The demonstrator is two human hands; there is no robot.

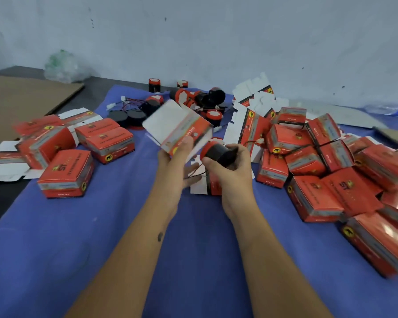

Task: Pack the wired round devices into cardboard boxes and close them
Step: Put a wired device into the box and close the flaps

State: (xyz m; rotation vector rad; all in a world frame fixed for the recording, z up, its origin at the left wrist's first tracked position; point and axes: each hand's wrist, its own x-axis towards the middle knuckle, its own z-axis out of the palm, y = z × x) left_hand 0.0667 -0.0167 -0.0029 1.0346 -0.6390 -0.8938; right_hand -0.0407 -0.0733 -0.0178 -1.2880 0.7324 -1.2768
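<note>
The left hand (177,154) holds up a red box (179,126) with its white flap open, the fingers pinching its lower edge. The box looks blurry, so its open end is hard to see. Just beside it, the right hand (228,161) wraps its fingers around a round black device (218,152) with a red rim. Thin wires (194,173) hang under it. Closed red boxes (313,198) are piled on the right of the blue surface (115,226). More loose devices (193,99) lie at the back.
</note>
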